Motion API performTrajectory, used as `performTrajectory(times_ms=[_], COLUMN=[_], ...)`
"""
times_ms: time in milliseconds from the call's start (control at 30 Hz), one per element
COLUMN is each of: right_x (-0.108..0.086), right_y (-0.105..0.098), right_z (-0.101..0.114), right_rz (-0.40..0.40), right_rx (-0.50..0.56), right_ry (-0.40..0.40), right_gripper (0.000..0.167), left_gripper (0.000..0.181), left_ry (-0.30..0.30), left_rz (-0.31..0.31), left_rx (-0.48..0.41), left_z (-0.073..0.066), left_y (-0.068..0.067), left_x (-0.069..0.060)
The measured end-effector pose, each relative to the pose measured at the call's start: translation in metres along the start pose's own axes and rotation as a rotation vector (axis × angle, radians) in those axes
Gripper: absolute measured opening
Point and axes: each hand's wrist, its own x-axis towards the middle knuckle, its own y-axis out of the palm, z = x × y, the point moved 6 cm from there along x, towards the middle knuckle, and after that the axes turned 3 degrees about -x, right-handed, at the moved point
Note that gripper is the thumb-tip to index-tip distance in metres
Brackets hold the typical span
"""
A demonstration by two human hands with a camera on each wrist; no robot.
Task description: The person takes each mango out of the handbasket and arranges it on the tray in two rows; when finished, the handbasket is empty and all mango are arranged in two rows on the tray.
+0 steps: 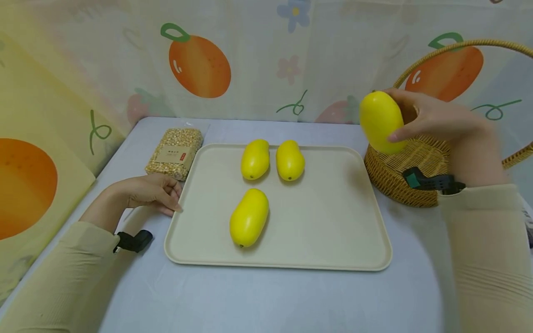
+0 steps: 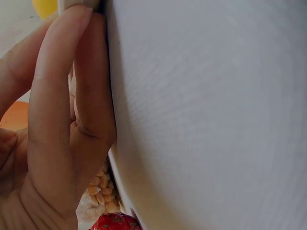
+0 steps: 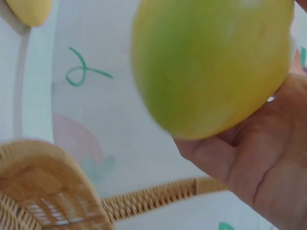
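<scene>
My right hand point(image 1: 441, 115) holds a yellow mango point(image 1: 381, 121) in the air, above the left side of a wicker basket point(image 1: 376, 178). Seen from the right wrist, the mango point(image 3: 211, 62) has a greenish side. At the tray's left edge, my left hand point(image 1: 151, 193) pinches the rim of the beige tray point(image 1: 325, 231); the left wrist view shows thumb and finger meeting on it. Three more mangoes lie on the tray: one at the back point(image 1: 255, 159), another mango point(image 1: 290, 160) beside it, and a larger mango point(image 1: 249, 217) nearer the front.
A clear bag of corn kernels point(image 1: 176, 150) lies behind my left hand, close to the tray. The basket's tall handle point(image 1: 458, 44) arches up at the right. A fruit-patterned cloth point(image 1: 258, 60) hangs behind the white table point(image 1: 266, 300). Something red point(image 2: 115, 222) shows low in the left wrist view.
</scene>
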Motion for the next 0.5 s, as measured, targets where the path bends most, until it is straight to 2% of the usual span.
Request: performTrajectory(times_ms=[200,333,500], right_x=[0.010,0.017,0.026], right_y=[0.016,0.026,0.037], right_z=[0.008,0.011,0.011], right_rz=[0.060,0.108,0.126], right_rx=[0.045,0.130,0.217], right_ry=[-0.041,-0.080,-0.075], right_gripper=[0.068,0.060,0.051], left_gripper=[0.034,0.035,0.036], left_ry=[0.000,-0.001,-0.004], left_rz=[-0.005,-0.008,-0.007], left_rx=[0.003,0.003,0.002], left_z=[0.000,0.001,0.001], left_y=[-0.001,-0.002,-0.002], left_x=[0.001,0.001,0.001])
